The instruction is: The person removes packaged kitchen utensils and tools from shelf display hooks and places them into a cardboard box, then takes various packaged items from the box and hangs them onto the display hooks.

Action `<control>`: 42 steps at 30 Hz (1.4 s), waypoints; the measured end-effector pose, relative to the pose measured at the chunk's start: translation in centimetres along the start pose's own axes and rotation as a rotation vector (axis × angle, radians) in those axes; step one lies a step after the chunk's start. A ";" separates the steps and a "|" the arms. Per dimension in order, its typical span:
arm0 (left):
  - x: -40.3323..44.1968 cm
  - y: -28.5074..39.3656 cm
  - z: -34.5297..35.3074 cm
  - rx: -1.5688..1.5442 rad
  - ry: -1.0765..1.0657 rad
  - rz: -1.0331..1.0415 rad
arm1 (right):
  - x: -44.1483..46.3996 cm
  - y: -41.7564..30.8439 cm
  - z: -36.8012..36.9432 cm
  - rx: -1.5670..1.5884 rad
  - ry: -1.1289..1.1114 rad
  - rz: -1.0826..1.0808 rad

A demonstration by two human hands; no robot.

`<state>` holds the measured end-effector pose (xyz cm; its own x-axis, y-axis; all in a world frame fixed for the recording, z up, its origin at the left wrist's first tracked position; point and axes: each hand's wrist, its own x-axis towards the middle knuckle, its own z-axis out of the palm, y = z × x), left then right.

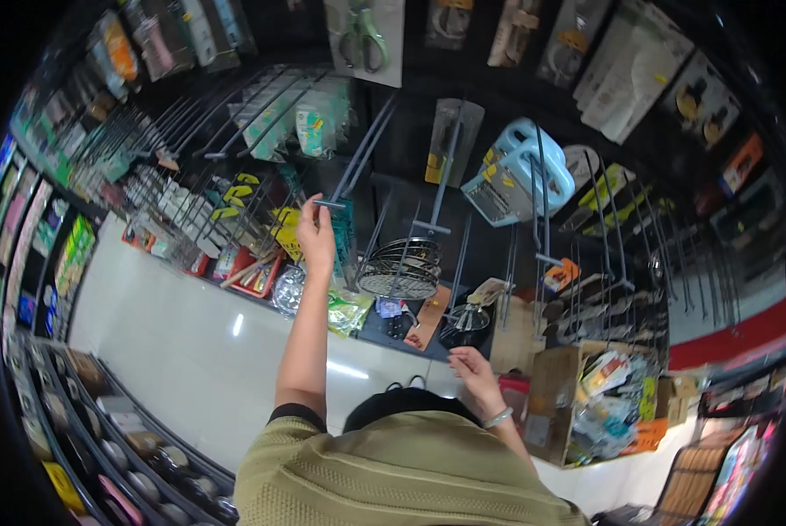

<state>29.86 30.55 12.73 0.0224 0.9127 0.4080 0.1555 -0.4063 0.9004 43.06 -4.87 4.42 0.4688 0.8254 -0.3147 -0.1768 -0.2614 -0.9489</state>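
My left hand (316, 232) is raised, its fingers closed at the tip of a long metal display hook (347, 182) that juts from the dark wall panel. My right hand (475, 368) is lower, in front of my body, with its fingers curled together. Whether anything small sits between those fingers I cannot make out. Just beyond it hangs a dark wire utensil (467, 324). Between the two hands, a stack of round wire racks (402, 267) hangs from a hook. A light blue grater (520, 175) hangs higher, to the right.
More hooks project toward me on both sides. An open cardboard box (551, 403) of packaged goods stands on the floor at right. A red tray (257, 276) sits low at left. Shelves of bowls (139, 438) line the lower left, beside the pale tiled floor (174, 316).
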 end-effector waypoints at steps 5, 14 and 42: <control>-5.3 -1.6 -1.5 -0.078 0.054 -0.170 | 5.9 -3.5 1.3 -0.039 -0.166 -0.153; -5.8 -1.8 -5.8 -0.121 0.130 -0.293 | 16.9 -11.7 9.4 -0.305 -0.202 -0.688; 16.8 2.9 -1.4 0.189 -0.284 0.637 | 35.1 -29.6 24.1 0.291 -0.050 -0.701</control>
<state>29.33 44.65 22.37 0.4175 0.4876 0.7668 0.1945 -0.8723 0.4487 43.87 43.89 22.07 0.5170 0.7731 0.3675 -0.0767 0.4695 -0.8796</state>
